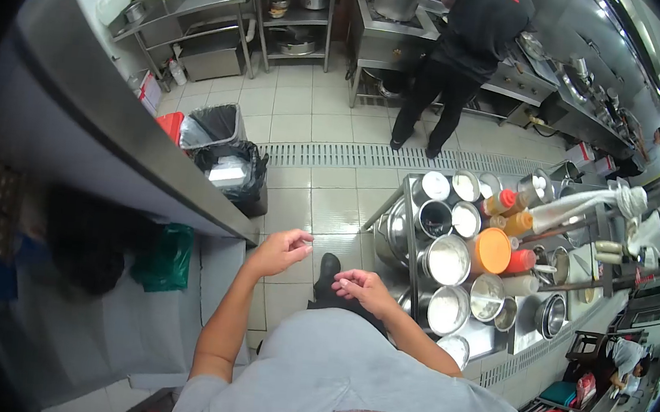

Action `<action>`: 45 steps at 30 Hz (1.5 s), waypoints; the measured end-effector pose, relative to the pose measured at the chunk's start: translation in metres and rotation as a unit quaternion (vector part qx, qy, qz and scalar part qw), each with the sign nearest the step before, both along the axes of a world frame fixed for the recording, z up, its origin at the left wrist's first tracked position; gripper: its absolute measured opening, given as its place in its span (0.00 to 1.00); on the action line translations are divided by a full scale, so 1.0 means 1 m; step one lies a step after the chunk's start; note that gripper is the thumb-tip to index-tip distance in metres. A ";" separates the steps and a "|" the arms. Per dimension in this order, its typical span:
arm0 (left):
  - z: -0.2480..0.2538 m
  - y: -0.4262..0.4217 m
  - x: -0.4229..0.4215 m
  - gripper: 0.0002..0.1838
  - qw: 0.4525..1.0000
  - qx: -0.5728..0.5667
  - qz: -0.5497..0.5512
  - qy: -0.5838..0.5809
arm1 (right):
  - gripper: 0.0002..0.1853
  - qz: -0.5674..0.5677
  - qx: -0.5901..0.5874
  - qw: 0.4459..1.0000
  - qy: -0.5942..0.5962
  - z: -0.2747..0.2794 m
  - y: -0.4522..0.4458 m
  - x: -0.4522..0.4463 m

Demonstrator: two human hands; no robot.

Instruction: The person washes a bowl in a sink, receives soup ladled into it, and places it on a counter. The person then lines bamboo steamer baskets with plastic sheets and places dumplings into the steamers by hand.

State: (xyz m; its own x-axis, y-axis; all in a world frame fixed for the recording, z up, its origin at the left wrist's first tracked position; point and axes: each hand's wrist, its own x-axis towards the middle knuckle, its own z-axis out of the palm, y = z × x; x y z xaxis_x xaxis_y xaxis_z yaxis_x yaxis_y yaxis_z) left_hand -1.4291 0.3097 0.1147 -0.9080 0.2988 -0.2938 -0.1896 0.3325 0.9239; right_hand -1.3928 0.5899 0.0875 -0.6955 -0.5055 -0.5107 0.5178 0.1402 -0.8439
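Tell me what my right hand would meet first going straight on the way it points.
Probably the left hand, which lies ahead of the right hand; relative depth is unclear.

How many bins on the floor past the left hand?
2: a black-lined bin beyond the left hand, and a grey bin just behind it. More could be hidden by the metal panel.

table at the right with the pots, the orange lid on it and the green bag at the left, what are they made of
Table: probably stainless steel, smooth and silvery with a sheen.
Orange lid: likely plastic, judging by its even, solid colour.
Green bag: thin, glossy plastic film, by its crinkles and bright highlights.
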 end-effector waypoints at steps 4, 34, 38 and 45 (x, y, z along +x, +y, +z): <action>0.011 -0.005 -0.084 0.17 0.999 0.015 0.018 -0.022 | 0.18 -0.023 -0.017 1.000 0.000 -0.004 -0.002 -0.105; -0.031 -0.241 -0.572 0.18 0.962 0.057 0.241 -0.117 | 0.06 -0.407 -0.061 0.908 -0.083 -0.133 -0.039 -0.888; -0.068 -0.256 -0.568 0.18 0.940 -0.032 0.290 -0.176 | 0.07 -0.435 -0.042 0.892 -0.112 -0.189 -0.011 -1.003; -0.061 -0.218 -0.525 0.20 0.833 -0.005 0.466 -0.298 | 0.32 -0.519 -0.038 0.840 -0.157 -0.261 0.031 -1.142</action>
State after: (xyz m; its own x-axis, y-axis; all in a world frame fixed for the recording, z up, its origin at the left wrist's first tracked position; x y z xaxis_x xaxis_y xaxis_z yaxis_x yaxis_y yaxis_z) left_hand -1.9542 0.0916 0.0539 -0.4366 -0.4595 -0.7734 -0.7936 -0.2083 0.5717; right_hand -2.5351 0.6211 -0.1732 -0.6194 0.2494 -0.7444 0.5263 -0.5716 -0.6295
